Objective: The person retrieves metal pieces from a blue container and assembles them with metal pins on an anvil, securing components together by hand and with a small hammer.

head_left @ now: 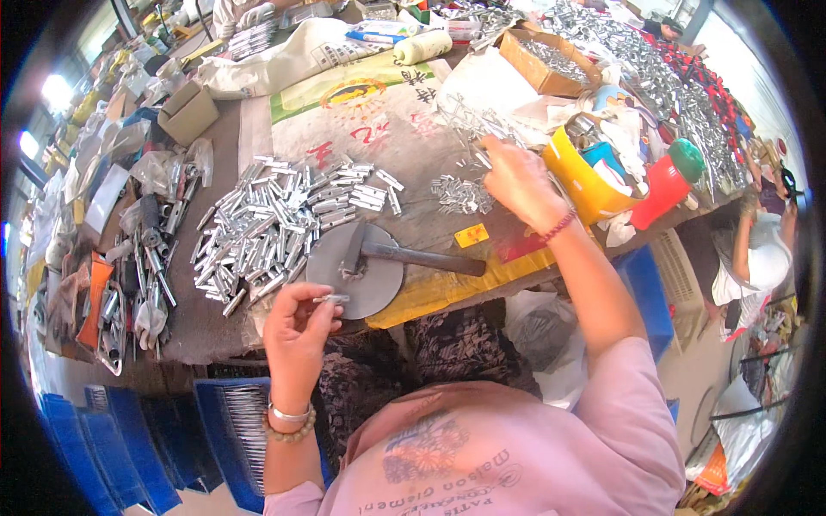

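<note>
My left hand (297, 331) pinches a short silver metal tube (332, 298) between thumb and fingertips, over the near edge of a round grey metal plate (379, 288). On that plate rests a hammer (413, 255), its handle lying toward the right. A heap of similar silver tubes (258, 228) spreads to the left of the plate. Farther right, my right hand (520, 185) is closed, fingertips together at a pile of thin metal pieces (469, 120); what they grip, if anything, is hidden. Small metal bits (460, 194) lie just left of that hand.
Right of my right hand stand a yellow cut-open container (585, 176) and a red one (662, 193). A cardboard box (546, 64) of metal parts sits behind. Tools and bags (142, 232) crowd the left side; blue bins (228, 434) stand below. Another person (761, 249) is at far right.
</note>
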Demonstrator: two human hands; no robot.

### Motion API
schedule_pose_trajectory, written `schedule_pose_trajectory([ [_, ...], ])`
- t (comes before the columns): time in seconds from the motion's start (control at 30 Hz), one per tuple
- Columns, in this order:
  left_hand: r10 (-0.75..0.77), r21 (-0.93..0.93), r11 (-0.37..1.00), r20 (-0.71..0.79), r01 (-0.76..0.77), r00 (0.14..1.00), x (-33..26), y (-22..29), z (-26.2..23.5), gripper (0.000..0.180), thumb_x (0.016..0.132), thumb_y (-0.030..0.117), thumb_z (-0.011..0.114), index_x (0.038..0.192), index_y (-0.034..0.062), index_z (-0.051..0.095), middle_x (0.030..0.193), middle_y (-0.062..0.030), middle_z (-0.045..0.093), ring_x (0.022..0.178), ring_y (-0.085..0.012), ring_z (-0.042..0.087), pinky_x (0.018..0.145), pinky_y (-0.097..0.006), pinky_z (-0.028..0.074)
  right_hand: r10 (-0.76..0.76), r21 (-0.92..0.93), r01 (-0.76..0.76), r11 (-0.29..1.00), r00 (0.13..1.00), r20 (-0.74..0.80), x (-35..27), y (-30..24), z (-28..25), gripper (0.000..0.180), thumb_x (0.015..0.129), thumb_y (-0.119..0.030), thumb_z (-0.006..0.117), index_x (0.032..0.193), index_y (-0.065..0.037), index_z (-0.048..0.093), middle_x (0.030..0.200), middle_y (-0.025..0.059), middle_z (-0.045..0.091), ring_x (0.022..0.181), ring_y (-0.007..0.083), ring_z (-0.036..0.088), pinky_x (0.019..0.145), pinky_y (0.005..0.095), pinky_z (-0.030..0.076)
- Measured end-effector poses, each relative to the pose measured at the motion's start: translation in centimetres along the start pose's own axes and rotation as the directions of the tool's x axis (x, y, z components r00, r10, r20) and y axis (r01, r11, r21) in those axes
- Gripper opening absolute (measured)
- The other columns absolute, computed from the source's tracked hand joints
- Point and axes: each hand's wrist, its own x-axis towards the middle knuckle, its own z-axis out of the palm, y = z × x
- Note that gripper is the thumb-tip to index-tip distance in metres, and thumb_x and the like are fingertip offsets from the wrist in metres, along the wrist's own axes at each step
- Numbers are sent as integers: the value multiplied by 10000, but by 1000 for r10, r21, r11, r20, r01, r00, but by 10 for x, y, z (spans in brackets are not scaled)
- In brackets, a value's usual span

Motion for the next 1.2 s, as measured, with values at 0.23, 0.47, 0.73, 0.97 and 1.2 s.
schedule_pose_trajectory([
  [0.23, 288, 475, 828, 96, -298, 953, 4, 17, -1, 212, 960, -53, 757, 1160, 16, 761, 1007, -74, 703, 851, -160, 667, 777, -305, 546, -42, 862, -112, 494, 988, 152, -62, -68, -37, 215, 961, 27, 704, 1165, -11, 649, 919, 65, 730, 865, 147, 742, 741, 326, 595],
  [0.47, 370, 656, 657, 148, -371, 917, 5, 15, 4, 151, 925, 56, 824, 1074, 48, 800, 987, -108, 699, 916, -312, 704, 800, -401, 558, -295, 908, -2, 420, 945, 139, -103, -118, -2, 181, 905, 64, 736, 1057, -22, 691, 933, 100, 734, 877, 206, 756, 743, 361, 585],
  [0.73, 353, 672, 653, 138, -350, 925, 7, 13, 0, 121, 914, 85, 841, 1032, 86, 813, 936, -88, 671, 919, -309, 694, 787, -409, 554, -467, 466, 486, 739, 869, -164, -107, -131, -6, 78, 862, -34, 759, 907, -77, 713, 925, 103, 643, 880, 341, 710, 779, 474, 576],
  [0.97, 392, 639, 665, 142, -387, 909, 9, 6, -2, 139, 897, 72, 855, 1031, 75, 821, 925, -81, 671, 882, -295, 687, 762, -399, 547, -527, 277, 581, 765, 812, -249, -105, -132, -5, 60, 821, -55, 740, 815, -102, 702, 905, 56, 600, 912, 274, 644, 807, 425, 524],
  [1.2, 428, 604, 681, 129, -414, 894, 10, -1, -3, 164, 881, 47, 866, 1038, 69, 824, 917, -80, 664, 847, -282, 679, 742, -378, 543, -512, 325, 576, 750, 817, -267, -100, -131, 1, 49, 840, -58, 723, 829, -106, 716, 894, 53, 607, 902, 275, 659, 809, 432, 520],
])
